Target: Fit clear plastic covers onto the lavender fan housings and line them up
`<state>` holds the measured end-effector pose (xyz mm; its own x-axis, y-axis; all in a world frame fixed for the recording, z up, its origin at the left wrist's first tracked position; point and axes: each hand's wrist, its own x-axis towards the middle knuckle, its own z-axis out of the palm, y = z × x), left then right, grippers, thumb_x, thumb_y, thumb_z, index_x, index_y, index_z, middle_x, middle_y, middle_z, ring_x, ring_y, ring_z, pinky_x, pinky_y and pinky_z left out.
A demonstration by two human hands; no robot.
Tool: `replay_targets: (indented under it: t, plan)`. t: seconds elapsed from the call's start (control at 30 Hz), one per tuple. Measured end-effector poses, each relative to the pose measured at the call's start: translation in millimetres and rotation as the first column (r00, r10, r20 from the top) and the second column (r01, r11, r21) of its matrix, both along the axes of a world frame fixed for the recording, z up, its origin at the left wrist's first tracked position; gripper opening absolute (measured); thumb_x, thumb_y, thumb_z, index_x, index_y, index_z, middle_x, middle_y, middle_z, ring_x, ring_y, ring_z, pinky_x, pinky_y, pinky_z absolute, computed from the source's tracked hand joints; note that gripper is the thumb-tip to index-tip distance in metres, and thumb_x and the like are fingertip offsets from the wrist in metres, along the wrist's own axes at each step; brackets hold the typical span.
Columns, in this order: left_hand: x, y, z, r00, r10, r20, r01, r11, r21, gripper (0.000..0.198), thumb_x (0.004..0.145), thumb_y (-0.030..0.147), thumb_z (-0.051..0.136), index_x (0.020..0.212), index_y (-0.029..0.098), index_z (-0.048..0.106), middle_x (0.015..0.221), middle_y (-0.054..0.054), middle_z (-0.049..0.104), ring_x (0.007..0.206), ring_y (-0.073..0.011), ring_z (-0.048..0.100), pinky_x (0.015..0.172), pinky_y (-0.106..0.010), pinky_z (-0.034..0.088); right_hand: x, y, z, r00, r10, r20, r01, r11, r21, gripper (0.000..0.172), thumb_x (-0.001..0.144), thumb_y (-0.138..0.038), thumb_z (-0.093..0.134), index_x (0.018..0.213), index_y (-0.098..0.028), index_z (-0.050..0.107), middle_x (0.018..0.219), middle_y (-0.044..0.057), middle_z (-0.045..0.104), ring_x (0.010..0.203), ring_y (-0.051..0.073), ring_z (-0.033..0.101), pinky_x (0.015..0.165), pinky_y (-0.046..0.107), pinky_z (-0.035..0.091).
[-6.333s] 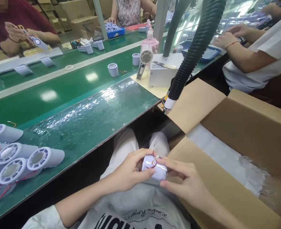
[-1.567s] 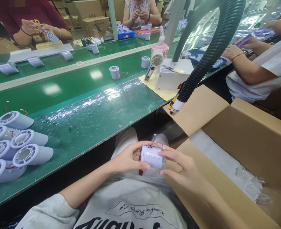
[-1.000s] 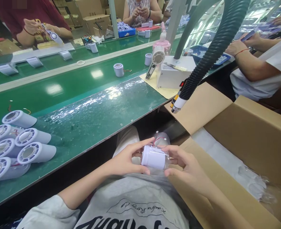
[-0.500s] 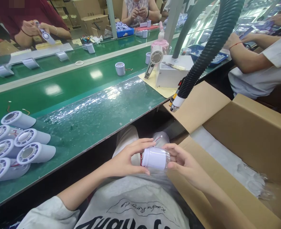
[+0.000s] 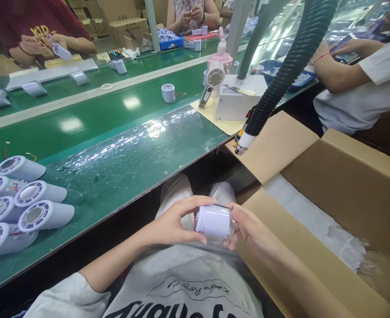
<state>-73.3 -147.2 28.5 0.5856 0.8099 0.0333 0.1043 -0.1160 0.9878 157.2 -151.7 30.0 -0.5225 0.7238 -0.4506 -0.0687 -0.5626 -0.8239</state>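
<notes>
Above my lap I hold a pale lilac cylindrical housing (image 5: 214, 222) on its side, with a clear plastic cover around its right end. My left hand (image 5: 173, 222) is curved round its left end, thumb below and fingers above. Over the clear end, my right hand (image 5: 249, 227) grips with its fingers. A bit of red wire shows beside the left palm. At the left of the bench lies a group of similar lilac housings (image 5: 46, 215), with round metal parts in their ends.
An open cardboard box (image 5: 301, 247) with clear plastic pieces stands at my right. A ribbed black hose (image 5: 281, 84) hangs above it. Across the green belt (image 5: 99, 112) stand a single housing (image 5: 168, 93) and a handheld fan (image 5: 215, 75). Co-workers sit opposite and at right.
My right hand has shifted its hold on the clear end, its fingers now reaching over and below it. My left hand stays nearly in place. The view has shifted slightly.
</notes>
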Motion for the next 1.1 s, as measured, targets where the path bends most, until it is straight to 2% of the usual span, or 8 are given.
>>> replay_targets:
  t: [0.23,0.43,0.63,0.77,0.87,0.97,1.03,1.1]
  plan:
    - [0.6,-0.5,-5.3,0.994,-0.008,0.106,0.015,0.998,-0.065,0.075,0.064,0.021,0.085,0.133,0.028,0.055,0.142,-0.011,0.051,0.134,-0.0286,0.045,0.111,-0.045,0.038,-5.9,-1.7,-4.2,0.999,-0.036,-0.009,0.034,0.990,-0.140,0.062,0.073,-0.077,0.061,0.084,-0.016,0.054,0.059,0.002,0.064,0.042,0.012,0.062,0.035,0.015,0.047]
    - [1.5,-1.8,-12.1,0.976,-0.012,0.217,0.033,0.995,-0.092,0.074,0.064,0.015,0.085,0.130,0.033,0.057,0.142,-0.007,0.050,0.136,-0.0274,0.043,0.110,-0.042,0.040,-5.8,-0.3,1.6,0.995,0.051,-0.088,-0.076,0.947,-0.312,0.065,0.090,-0.070,0.041,0.083,-0.010,0.064,0.062,0.008,0.069,0.039,0.009,0.060,0.034,0.011,0.046]
    - [3.9,-6.5,-1.2,0.993,0.025,0.117,-0.011,0.993,-0.119,0.068,0.067,0.020,0.083,0.129,0.030,0.056,0.135,-0.009,0.052,0.128,-0.0266,0.049,0.103,-0.041,0.047,-7.0,-0.7,1.2,0.993,0.077,-0.091,-0.109,0.902,-0.418,0.075,0.099,-0.063,0.017,0.084,-0.010,0.068,0.056,0.006,0.066,0.036,0.007,0.058,0.032,0.009,0.042]
    - [6.4,-10.0,10.4,0.996,0.073,0.059,-0.061,0.979,-0.195,0.062,0.072,0.025,0.080,0.128,0.027,0.055,0.130,-0.008,0.053,0.115,-0.0231,0.057,0.097,-0.037,0.052,-7.0,-5.2,-4.2,0.994,0.103,-0.038,-0.109,0.954,-0.281,0.080,0.090,-0.076,0.023,0.081,-0.011,0.067,0.054,0.005,0.062,0.037,0.008,0.056,0.032,0.011,0.039]
    - [6.6,-12.6,14.1,0.991,0.101,0.091,-0.071,0.954,-0.290,0.062,0.074,0.026,0.078,0.130,0.030,0.052,0.124,-0.006,0.056,0.106,-0.0192,0.061,0.093,-0.033,0.053,-1.0,-9.6,-8.5,0.999,0.042,0.015,-0.042,0.997,0.061,0.077,0.083,-0.081,0.034,0.108,-0.014,0.062,0.079,0.010,0.070,0.057,0.015,0.066,0.045,0.020,0.052]
    - [6.6,-15.0,13.6,0.982,0.113,0.150,-0.048,0.924,-0.380,0.062,0.075,0.025,0.077,0.131,0.031,0.051,0.117,-0.004,0.059,0.103,-0.0178,0.061,0.089,-0.030,0.054,8.7,-11.2,-11.5,0.986,-0.045,0.159,-0.053,0.827,0.560,0.069,0.085,-0.064,0.059,0.140,-0.026,0.040,0.138,0.013,0.052,0.114,0.027,0.060,0.089,0.037,0.056]
    - [7.2,-16.2,12.1,0.974,0.124,0.188,-0.030,0.899,-0.436,0.061,0.076,0.025,0.077,0.131,0.031,0.050,0.112,-0.003,0.061,0.101,-0.0171,0.061,0.086,-0.029,0.054,14.5,-10.0,-13.2,0.959,-0.102,0.265,-0.169,0.545,0.821,0.071,0.087,-0.037,0.069,0.146,-0.037,0.030,0.155,0.006,0.032,0.137,0.029,0.039,0.109,0.046,0.042]
    - [7.7,-16.6,10.7,0.966,0.137,0.219,-0.016,0.878,-0.478,0.060,0.077,0.026,0.076,0.131,0.031,0.050,0.110,-0.003,0.061,0.095,-0.0164,0.063,0.080,-0.028,0.055,18.4,-8.3,-14.3,0.941,-0.144,0.306,-0.259,0.273,0.926,0.073,0.089,-0.010,0.062,0.146,-0.042,0.031,0.155,0.000,0.032,0.141,0.026,0.033,0.113,0.046,0.036]
